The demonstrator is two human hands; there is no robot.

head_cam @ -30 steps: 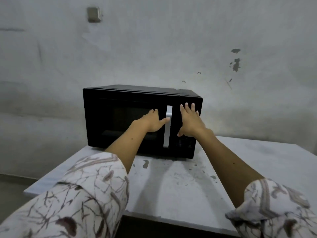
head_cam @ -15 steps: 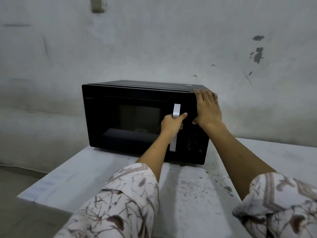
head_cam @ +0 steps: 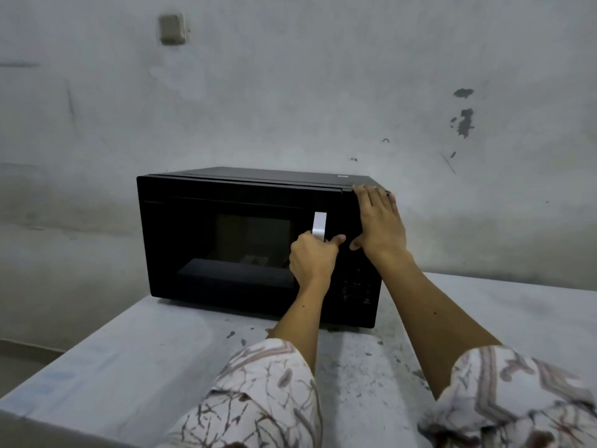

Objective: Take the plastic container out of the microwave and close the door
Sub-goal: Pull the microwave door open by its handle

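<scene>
A black microwave (head_cam: 200, 221) stands on a stained white table (head_cam: 155, 354) against the wall. Its door is shut or only a crack ajar along the top edge. My left hand (head_cam: 311, 260) is wrapped around the lower part of the white vertical door handle (head_cam: 319, 226). My right hand (head_cam: 378, 224) lies flat with spread fingers on the upper right front corner, above the control panel (head_cam: 357, 289). Through the dark door window a faint pale shape (head_cam: 256, 260) shows inside; I cannot tell whether it is the plastic container.
A grey, stained wall rises right behind the microwave, with a small wall box (head_cam: 172, 29) high up on the left. The tabletop extends toward me and to the right of the microwave. The floor lies at lower left beyond the table's edge.
My left hand went from open beside the handle to closed around it. My right hand slid up from the control panel to the top right corner. The view came closer.
</scene>
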